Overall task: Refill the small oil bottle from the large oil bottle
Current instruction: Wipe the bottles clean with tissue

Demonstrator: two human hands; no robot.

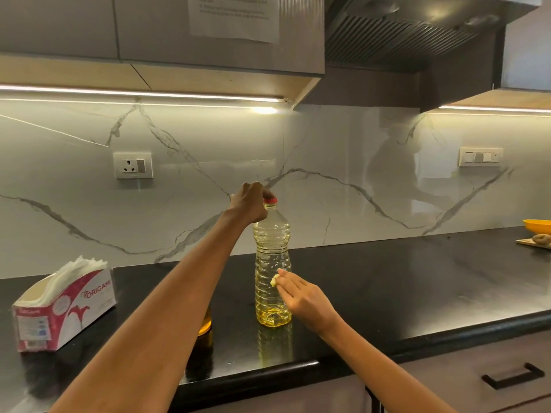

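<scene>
1. Left hand (250, 204): fingers curled over the red cap (269, 200) of the large oil bottle (272, 269).
2. Right hand (301, 296): fingers near straight beside the bottle's body, pinching a small pale scrap (274, 280); not bracing it.
3. Large oil bottle: upright on the counter (387, 281). Risk: twisting the cap unbraced could tip it.
4. Small oil bottle (205, 323): mostly hidden behind the left forearm; an arm sweep could topple it.

You have on counter (387, 293): two oil bottles, large (272, 263), small (205, 323) left of it; one tissue box (64, 308); your two hands (250, 204) (301, 296).
</scene>
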